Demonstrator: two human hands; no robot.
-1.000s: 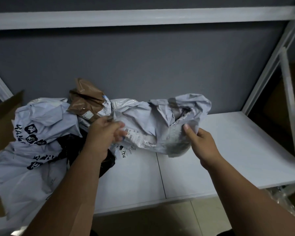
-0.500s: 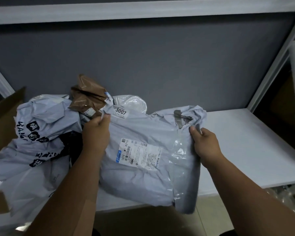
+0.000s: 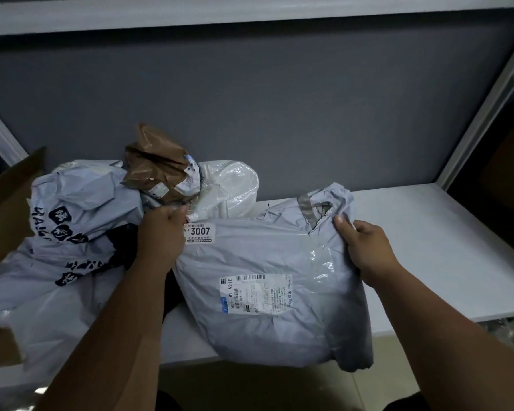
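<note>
Plastic is bulging nearest the camera: a pale grey, crinkled plastic mailer bag is lying on the front of the flat white shelf board, with its lower end sagging over the board's front edge. A white printed shipping label is facing up on its middle, and a small white sticker reading 3007 is sitting at its far left corner.

Both hands are gripping the bag's far edge. The left hand is curling its fingers round the corner just beside that sticker. The right hand is pinching the opposite corner, thumb on top near a strip of grey tape, its other fingers hiding beneath.

The bag's bulk is therefore hanging toward the person from both grips, and its long edge is running left to right between them. Bare board is stretching away on the right hand's side, so I judge any setting-down is likely heading that way.

Just past the left hand a heap is crowding the shelf: a grey plastic bag with black printed characters, a black bag under it, a crumpled brown parcel on top and a clear-wrapped white bundle. A brown cardboard flap is leaning at far left. A dark grey back panel is closing the bay behind.
</note>
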